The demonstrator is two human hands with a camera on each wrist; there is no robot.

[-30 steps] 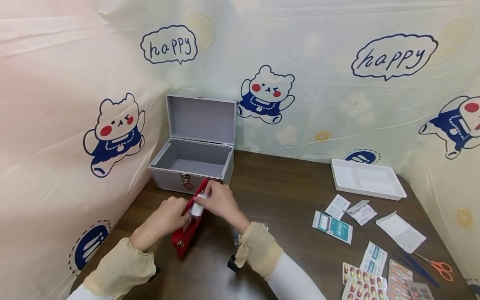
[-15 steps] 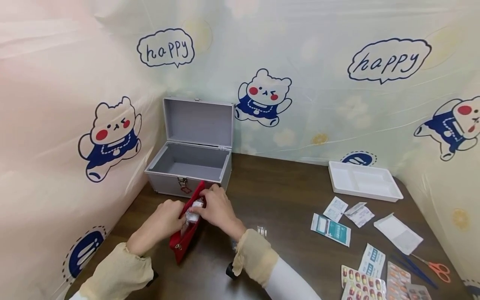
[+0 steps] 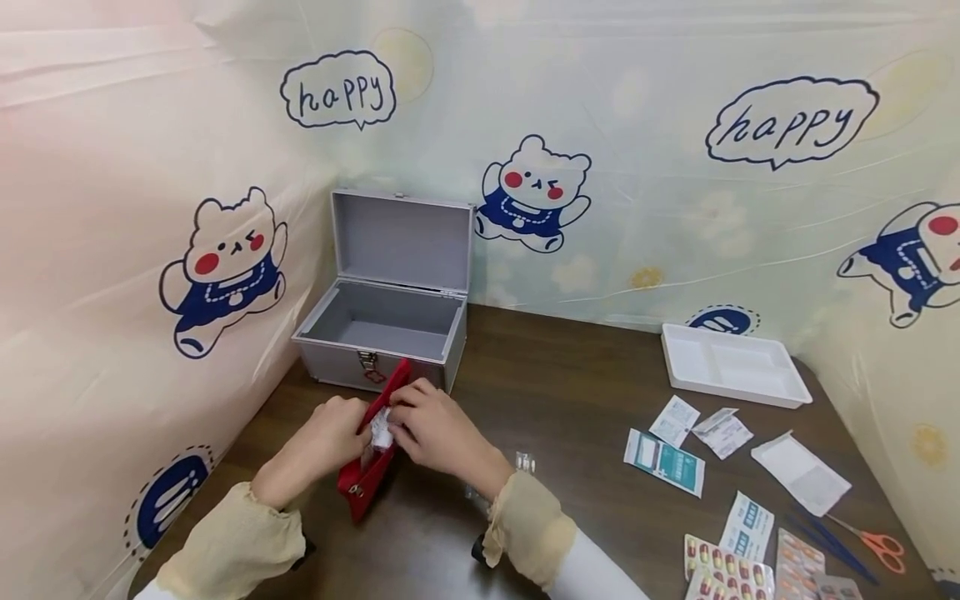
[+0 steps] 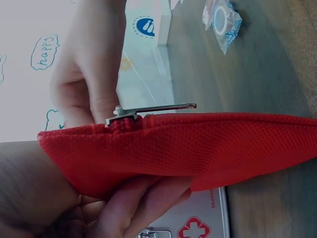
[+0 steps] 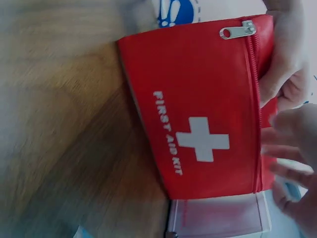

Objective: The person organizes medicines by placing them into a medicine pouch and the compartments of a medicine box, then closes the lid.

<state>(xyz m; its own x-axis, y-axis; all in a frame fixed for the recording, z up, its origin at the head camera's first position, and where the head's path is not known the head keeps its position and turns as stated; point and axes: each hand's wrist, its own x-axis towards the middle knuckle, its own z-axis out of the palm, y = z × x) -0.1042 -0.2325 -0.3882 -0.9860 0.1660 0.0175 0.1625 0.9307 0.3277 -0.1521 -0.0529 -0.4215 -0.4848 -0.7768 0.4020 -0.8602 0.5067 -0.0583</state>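
A red zip pouch [image 3: 366, 485] with a white cross and "FIRST AID KIT" on it stands on edge in front of the metal box. My left hand [image 3: 330, 433] grips its upper edge; in the left wrist view the fingers [image 4: 133, 206] lie against the red cloth. A white packet [image 3: 381, 431] shows in the pouch's unzipped mouth. My right hand [image 3: 435, 429] is at that mouth beside the packet, and in the right wrist view its blurred fingers [image 5: 282, 144] reach to the zip edge. Its fingertips are partly hidden.
Behind the pouch, a silver box [image 3: 375, 350] stands with its lid up. To the right are a white tray [image 3: 735, 392], a teal packet [image 3: 663, 462], capsule blister packs [image 3: 726, 567], blue tweezers [image 3: 832, 546] and orange scissors [image 3: 883, 550]. A clear wrapper [image 3: 525, 461] lies near my right wrist.
The white packet has gone deeper into the pouch. My right hand, which pinched it, has shifted slightly and its fingers have loosened. My left hand still holds the pouch.
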